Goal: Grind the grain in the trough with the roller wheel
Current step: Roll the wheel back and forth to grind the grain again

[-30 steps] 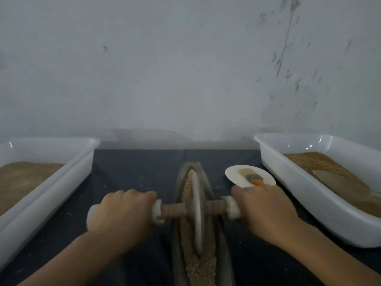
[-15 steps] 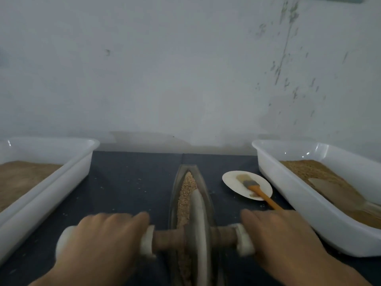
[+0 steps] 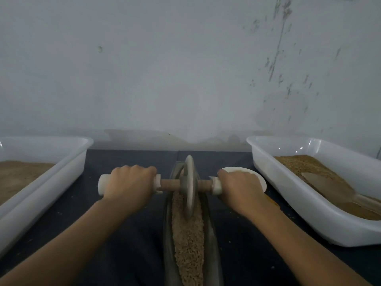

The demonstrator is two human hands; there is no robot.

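Left hand (image 3: pixel 128 183) clenched round the white handle, right hand (image 3: pixel 240 187) wrapped on the other: that grip holds the roller wheel (image 3: pixel 190 187) upright, axle crosswise, disc edge down in the grain (image 3: pixel 187 230). The wheel sits toward the far end of the trough (image 3: pixel 212 244), whose long axis runs straight away toward the wall. Dark bench (image 3: pixel 123 234) lies open either side of the trough; beyond it, the left tub (image 3: pixel 61 168) and the right tub (image 3: pixel 309 205), a white dish (image 3: pixel 259 178) just right of the trough.
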